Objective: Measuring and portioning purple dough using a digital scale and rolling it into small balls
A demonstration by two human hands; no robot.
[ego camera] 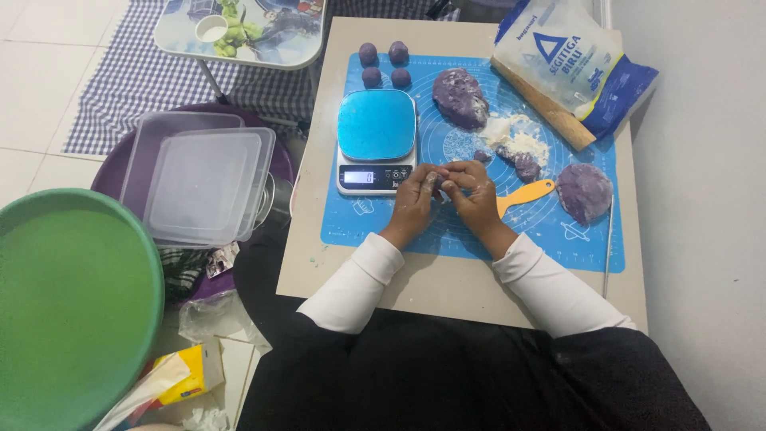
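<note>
Your left hand (415, 194) and right hand (471, 187) met over blue mat (479, 239), fingers curled shut on small purple dough piece (438, 182); piece mostly hidden, long axis unreadable. Scale (376, 140) just beside left hand.

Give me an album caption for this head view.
Both hands pinch purple dough beside a blue-topped scale on a blue mat.

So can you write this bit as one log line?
left hand + right hand: pinching small dough piece | over blue mat | scale beside | four dough balls behind scale
</note>
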